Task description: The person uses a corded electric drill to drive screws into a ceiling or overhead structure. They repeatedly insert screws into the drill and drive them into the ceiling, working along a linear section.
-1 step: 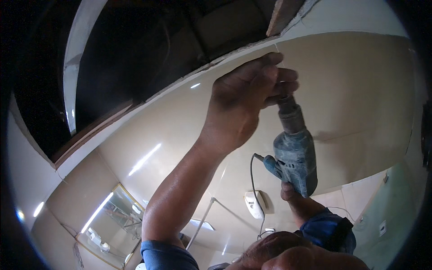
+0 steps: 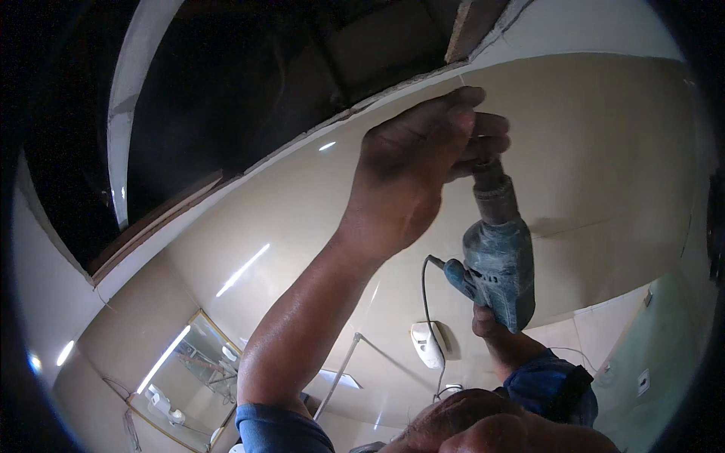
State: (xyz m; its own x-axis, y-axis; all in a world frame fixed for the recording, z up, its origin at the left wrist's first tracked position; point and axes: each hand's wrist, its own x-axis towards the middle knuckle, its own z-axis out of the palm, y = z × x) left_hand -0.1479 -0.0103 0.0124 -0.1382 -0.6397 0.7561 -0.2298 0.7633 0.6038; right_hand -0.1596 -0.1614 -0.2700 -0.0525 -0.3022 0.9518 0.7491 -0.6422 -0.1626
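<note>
A dusty blue-green corded power drill [image 2: 498, 268] points upward in front of the beige wall, its chuck [image 2: 495, 198] at the top. At its lower end my right hand [image 2: 487, 323] grips it; the thumb shows, while the drill body hides most of the fingers. My left hand [image 2: 411, 170] is raised at the drill's tip, with fingers bent and closed around the space just above the chuck. Whatever they hold there is hidden behind the fingers. The drill's cord [image 2: 425, 302] loops down behind it.
Above is a dark ceiling opening [image 2: 249, 83] with a rough edge and a wooden piece [image 2: 472, 30] at its far side. A mirror [image 2: 185, 385] hangs at lower left. A white wall-mounted unit [image 2: 428, 345] is behind the cord, and a greenish glass panel [image 2: 653, 355] stands at right.
My left hand and the drill have shifted slightly to the right. My grip on the drill looks the same.
</note>
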